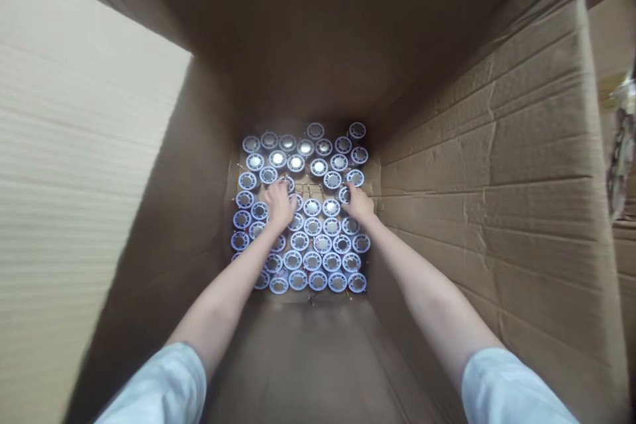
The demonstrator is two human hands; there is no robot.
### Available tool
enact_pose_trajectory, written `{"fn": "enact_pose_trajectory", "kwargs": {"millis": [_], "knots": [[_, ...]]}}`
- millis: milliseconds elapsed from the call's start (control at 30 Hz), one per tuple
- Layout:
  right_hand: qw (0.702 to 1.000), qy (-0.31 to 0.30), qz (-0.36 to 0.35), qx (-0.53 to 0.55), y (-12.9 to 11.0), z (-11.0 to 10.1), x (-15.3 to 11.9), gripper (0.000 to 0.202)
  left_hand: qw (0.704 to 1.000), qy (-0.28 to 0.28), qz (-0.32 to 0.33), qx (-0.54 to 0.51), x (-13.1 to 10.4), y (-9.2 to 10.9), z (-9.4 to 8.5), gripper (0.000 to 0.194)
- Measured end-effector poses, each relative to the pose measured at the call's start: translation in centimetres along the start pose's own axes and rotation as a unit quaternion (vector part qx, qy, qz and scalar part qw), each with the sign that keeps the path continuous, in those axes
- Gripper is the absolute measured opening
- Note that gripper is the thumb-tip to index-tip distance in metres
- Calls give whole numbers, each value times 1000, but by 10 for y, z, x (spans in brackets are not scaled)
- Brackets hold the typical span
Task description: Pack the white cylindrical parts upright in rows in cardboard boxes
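Many round white-rimmed parts with shiny metal centres stand in rows on the floor of a deep cardboard box. Left of the middle, my left hand has its fingers bent over one round part, partly covering it. My right hand is near the right side of the rows, its fingers and thumb closed around another round part. Neighbouring parts sit close to both hands, and some are hidden under the left hand and forearm.
Bare cardboard with thin wires shows in a gap between the hands. Tall box walls enclose the rows, and a pale flap juts in at the left. More loose wires lie by the near row.
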State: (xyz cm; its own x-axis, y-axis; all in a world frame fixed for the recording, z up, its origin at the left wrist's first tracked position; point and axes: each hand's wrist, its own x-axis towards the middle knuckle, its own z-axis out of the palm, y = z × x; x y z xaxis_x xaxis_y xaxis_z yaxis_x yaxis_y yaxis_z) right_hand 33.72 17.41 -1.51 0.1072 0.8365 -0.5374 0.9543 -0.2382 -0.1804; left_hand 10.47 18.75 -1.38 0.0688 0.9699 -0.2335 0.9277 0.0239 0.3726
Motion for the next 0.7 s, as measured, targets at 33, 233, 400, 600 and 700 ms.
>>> {"fn": "enact_pose_trajectory", "kwargs": {"millis": [33,233,400,600,700], "knots": [[1000,-3,13,-3,-2,0,0,64,996,28,-84,-3,5,-6,-4,42],[1000,0,29,-12,-7,2,0,63,969,-30,-243,-44,37,-13,-1,85],[998,39,33,48,1,1,-6,56,956,38,-281,-70,37,3,13,77],[994,111,-18,-5,15,-18,23,65,985,57,-152,-60,22,-2,10,60],[992,51,-105,-43,23,-28,40,62,997,37,-48,-39,23,-2,5,57]]}}
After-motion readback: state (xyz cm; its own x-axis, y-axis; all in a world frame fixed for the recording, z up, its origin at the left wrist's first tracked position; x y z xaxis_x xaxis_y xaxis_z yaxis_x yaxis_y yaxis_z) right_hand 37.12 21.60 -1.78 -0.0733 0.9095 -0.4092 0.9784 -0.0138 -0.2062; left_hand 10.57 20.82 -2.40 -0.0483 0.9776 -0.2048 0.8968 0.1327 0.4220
